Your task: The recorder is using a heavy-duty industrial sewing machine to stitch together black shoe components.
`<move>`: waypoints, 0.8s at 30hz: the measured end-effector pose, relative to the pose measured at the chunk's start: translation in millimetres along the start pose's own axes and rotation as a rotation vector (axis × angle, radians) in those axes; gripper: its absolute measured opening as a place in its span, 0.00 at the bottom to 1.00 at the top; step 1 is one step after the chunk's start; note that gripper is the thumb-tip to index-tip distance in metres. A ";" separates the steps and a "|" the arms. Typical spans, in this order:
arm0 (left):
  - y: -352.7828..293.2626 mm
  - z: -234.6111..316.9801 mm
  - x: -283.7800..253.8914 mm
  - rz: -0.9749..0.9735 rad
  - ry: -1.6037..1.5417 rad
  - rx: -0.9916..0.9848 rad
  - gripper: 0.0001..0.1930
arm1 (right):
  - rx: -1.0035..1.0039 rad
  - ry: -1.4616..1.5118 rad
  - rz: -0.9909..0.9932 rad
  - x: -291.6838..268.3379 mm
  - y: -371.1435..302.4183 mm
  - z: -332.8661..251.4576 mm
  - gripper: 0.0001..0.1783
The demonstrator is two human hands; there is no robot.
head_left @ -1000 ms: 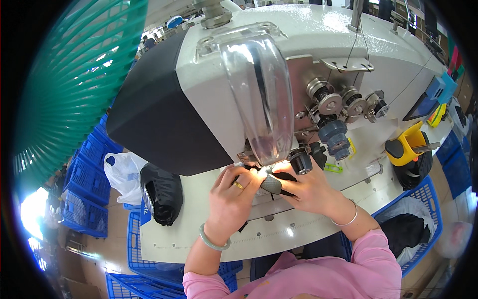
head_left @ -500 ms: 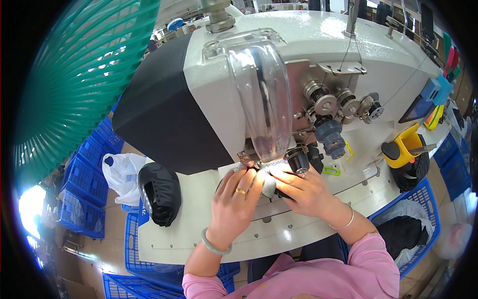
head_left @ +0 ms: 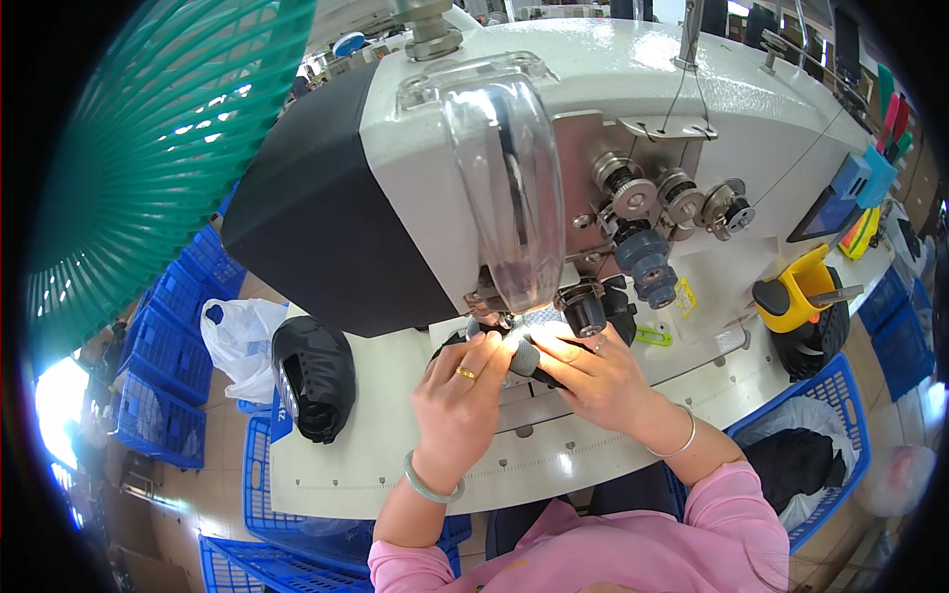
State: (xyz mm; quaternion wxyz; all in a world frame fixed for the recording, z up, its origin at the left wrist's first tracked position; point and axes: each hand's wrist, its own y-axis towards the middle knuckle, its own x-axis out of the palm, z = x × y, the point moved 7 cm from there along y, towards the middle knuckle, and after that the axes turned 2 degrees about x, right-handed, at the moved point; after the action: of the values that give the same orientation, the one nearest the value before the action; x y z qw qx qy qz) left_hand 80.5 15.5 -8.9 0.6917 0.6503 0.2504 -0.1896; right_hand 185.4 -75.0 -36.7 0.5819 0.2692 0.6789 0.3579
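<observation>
A black shoe upper with a grey textured lining (head_left: 526, 358) lies under the lit needle area of a white sewing machine (head_left: 593, 79). My left hand (head_left: 457, 395) grips its left side, fingertips close to the presser foot. From the right, my right hand (head_left: 605, 383) holds the other side, with thumb and fingers pressed on the material. Both sets of fingertips nearly meet around the grey part. Much of the upper is hidden by my hands and the machine head. A clear plastic guard (head_left: 509, 188) covers the needle bar above.
A black shoe (head_left: 314, 381) stands at the table's left. At the right, a yellow holder (head_left: 794, 289) sits by another black shoe (head_left: 816, 346). Blue crates (head_left: 158, 395) flank the table; one blue basket (head_left: 858, 450) holds dark pieces. A green fan (head_left: 148, 168) fills the upper left.
My hands have shifted slightly left, and the left one a little lower. The grey lining has turned and shows more between my hands. Both hands keep hold of the shoe upper.
</observation>
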 end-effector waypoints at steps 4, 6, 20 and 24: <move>-0.2 4.1 2.0 -0.010 0.035 0.026 0.15 | 0.017 0.004 0.023 -0.3 -0.4 1.3 0.21; -1.2 4.0 3.7 -0.015 0.053 0.037 0.16 | 0.026 0.021 0.035 0.6 -0.5 1.6 0.23; -4.6 4.2 6.8 0.004 0.080 0.033 0.18 | 0.091 0.095 0.012 -1.8 -7.7 4.4 0.23; -9.9 -15.5 2.9 0.087 -0.173 -0.137 0.14 | 0.265 0.052 -0.034 -1.2 -2.4 14.2 0.22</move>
State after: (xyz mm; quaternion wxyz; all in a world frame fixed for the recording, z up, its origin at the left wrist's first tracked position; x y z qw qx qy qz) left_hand 75.5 30.3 -19.1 0.7612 0.5930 0.1734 -0.1972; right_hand 199.7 -74.9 -38.9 0.5297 0.3226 0.7394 0.2620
